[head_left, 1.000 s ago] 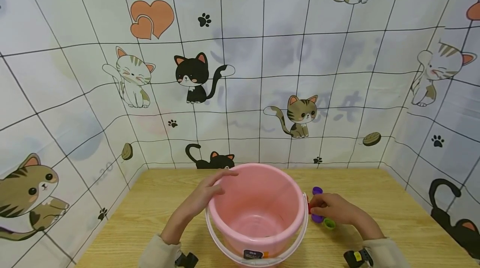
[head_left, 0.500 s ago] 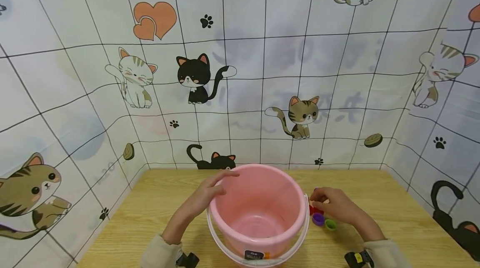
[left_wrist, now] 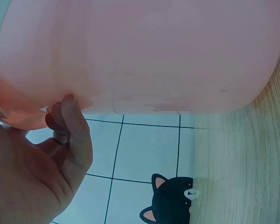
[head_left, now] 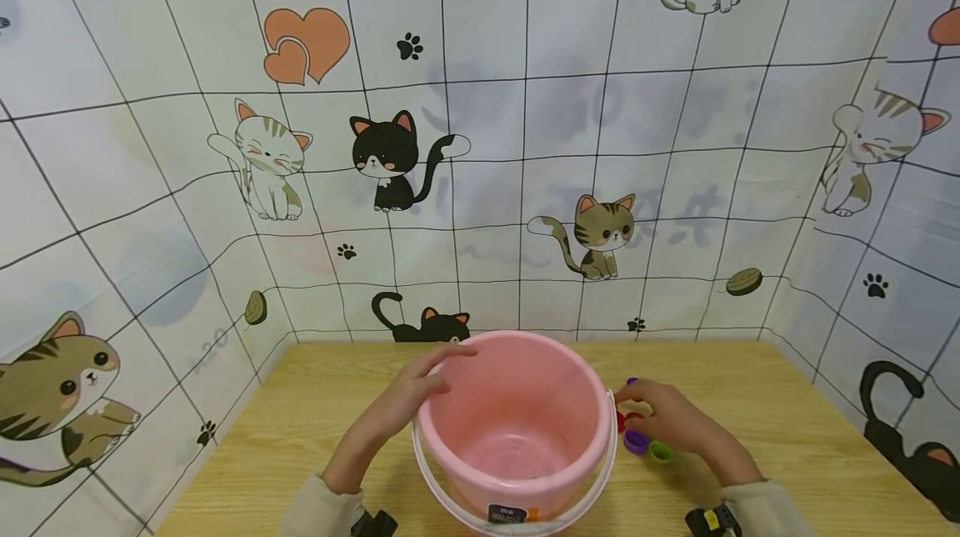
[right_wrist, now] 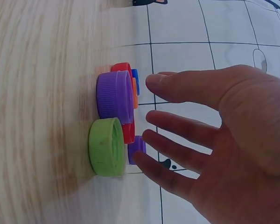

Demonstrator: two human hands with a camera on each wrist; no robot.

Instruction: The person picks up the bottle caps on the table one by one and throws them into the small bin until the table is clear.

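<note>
Cat-printed, grid-lined wall sheeting (head_left: 487, 187) fills the upper part of the head view, and a wood-grain bench (head_left: 720, 374) spreads across the bottom. At lower centre stands a pink bucket (head_left: 525, 374) with its white handle (head_left: 517, 528) hanging towards the bottom edge. The person's left grip (head_left: 408, 391) holds the bucket's rim on its left side, just as it does a second ago.

What changes is on the other side, right of the bucket. The person's right grip (head_left: 667, 416) sits a little differently over the cluster of plastic bottle caps: the lower purple cap (head_left: 636, 442), partly covered a second ago, shows more fully, while the upper purple cap (head_left: 633, 380) is now mostly hidden behind the fingers. The green cap (head_left: 660, 452) stays at the cluster's near edge.

In the right wrist view the fingers are spread and hold nothing that shows. Beside the larger purple and green caps, left of centre, are two red caps, an orange cap (right_wrist: 135, 93), a blue cap (right_wrist: 136, 81) and a smaller purple cap (right_wrist: 136, 151); whether the lowest fingertip touches that last one cannot be told. As a judgement, the bucket is being steadied, and the caps in view are all loose, outside it on the bench.
</note>
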